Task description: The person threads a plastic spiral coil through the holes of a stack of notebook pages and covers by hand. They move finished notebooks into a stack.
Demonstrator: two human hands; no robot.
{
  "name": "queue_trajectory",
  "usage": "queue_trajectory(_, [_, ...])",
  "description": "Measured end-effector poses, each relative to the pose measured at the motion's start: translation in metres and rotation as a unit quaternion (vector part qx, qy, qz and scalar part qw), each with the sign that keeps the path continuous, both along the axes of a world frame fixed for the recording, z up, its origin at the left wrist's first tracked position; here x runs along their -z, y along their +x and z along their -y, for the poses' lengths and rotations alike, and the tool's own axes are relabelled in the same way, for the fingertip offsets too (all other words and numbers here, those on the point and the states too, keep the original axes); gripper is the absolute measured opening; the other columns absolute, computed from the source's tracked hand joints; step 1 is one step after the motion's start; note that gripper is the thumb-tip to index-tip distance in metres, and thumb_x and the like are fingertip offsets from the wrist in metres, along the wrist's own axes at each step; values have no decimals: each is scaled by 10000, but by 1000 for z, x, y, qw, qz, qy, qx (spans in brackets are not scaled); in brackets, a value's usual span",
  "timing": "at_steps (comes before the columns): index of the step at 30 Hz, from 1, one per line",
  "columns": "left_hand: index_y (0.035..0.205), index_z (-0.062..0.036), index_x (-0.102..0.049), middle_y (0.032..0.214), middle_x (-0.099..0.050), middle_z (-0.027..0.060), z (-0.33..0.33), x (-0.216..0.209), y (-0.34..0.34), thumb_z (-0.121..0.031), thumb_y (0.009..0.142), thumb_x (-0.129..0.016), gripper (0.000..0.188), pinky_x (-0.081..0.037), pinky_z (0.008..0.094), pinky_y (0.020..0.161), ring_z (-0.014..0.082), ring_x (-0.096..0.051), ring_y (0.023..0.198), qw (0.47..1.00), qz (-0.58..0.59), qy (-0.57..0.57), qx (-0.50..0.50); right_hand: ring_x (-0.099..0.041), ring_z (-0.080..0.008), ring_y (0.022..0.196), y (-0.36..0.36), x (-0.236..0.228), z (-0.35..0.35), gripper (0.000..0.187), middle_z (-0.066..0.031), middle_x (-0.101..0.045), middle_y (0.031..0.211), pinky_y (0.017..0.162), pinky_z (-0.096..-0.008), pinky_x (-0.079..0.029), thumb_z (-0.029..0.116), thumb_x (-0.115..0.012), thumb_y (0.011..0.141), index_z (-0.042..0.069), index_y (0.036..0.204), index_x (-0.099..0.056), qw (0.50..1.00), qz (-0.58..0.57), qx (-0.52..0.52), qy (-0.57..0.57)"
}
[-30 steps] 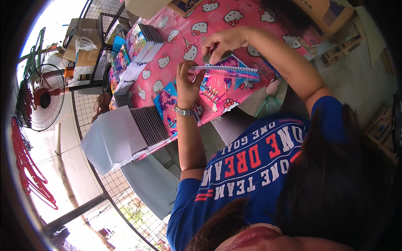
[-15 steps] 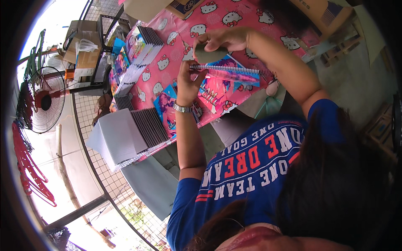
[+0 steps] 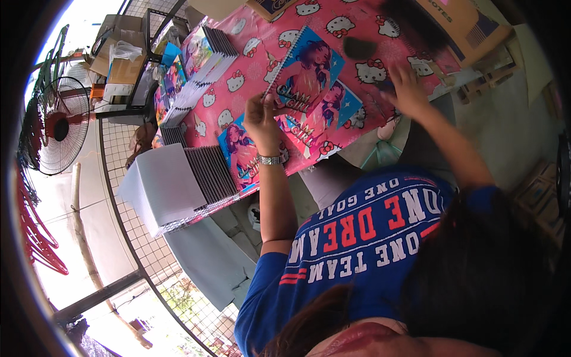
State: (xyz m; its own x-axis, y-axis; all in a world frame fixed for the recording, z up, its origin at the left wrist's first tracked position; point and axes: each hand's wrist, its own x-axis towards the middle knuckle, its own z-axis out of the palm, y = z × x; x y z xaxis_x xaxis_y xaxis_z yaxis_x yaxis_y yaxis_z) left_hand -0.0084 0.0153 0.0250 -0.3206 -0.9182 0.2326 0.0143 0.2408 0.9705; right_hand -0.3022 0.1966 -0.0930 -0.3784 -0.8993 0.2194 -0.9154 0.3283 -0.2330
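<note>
A spiral-bound notebook with a blue cover picturing a cartoon girl (image 3: 304, 66) is tilted up off the counter (image 3: 262, 56), which is covered in a pink cloth printed with white cartoon cats. The left hand (image 3: 262, 116) has its grip closed on the notebook's lower left corner near the wire spine — thumb on the cover, fingers curled behind. That forearm rises straight from the lower middle of the view, a silver wristwatch (image 3: 270, 159) on the wrist.

Beneath the raised notebook lie more notebooks of the same blue cover (image 3: 333, 110), fanned on the pink cloth, and another (image 3: 238, 156) sits at the counter's near edge just left of the wrist.

The right hand (image 3: 405, 89) is stretched out over the pink cloth to the right of the notebooks, fingers spread and loosely open, holding nothing that can be made out; its fingertips are blurred. The arm runs back toward a blue sleeve.

An open brown cardboard box (image 3: 461, 30) stands at the counter's far right corner — its contents cannot be seen. At the left end rest a stack of grey-backed notebooks (image 3: 172, 184) and, farther along, a row of colourful notebooks (image 3: 196, 62). Beyond the wire mesh stands a floor fan (image 3: 56, 128).
</note>
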Motion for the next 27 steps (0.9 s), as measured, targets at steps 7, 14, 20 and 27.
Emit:
queue_trajectory(7, [1052, 21, -602, 824, -619, 40, -10, 13, -12, -75, 964, -611, 131, -603, 266, 613, 92, -620, 700, 998, -7, -50, -29, -591, -324, 1056, 46, -40, -15, 542, -142, -612, 1153, 891, -426, -487, 255, -734, 823, 55, 1304, -585, 965, 217, -101, -108])
queue_trajectory(14, [1090, 52, -611, 890, -688, 66, -12, 16, -2, -6, 950, -598, 152, -547, 240, 690, 97, -646, 771, 999, -32, 4, 6, -616, -294, 956, 119, -126, 56, 496, -123, -638, 1039, 870, -403, -481, 256, -774, 749, 42, 1181, -656, 887, 262, -275, -263])
queue_trajectory(20, [1111, 70, -613, 935, -700, 86, -13, 25, 1, 93, 915, -539, 211, -540, 247, 715, 111, -653, 791, 999, -23, -35, -32, -598, -277, 970, 139, -129, 68, 493, -117, -632, 1052, 815, -379, -493, 239, -762, 774, 30, 1203, -638, 927, 165, -269, -202])
queue_trajectory(27, [1047, 51, -660, 919, -701, 64, -28, -1, 6, 73, 885, -590, 178, -520, 227, 696, 99, -652, 782, 997, 36, -64, -34, -681, -233, 907, 121, -125, 59, 438, -194, -695, 1012, 796, -336, -506, 299, -674, 881, -22, 1177, -637, 706, 652, -272, -54])
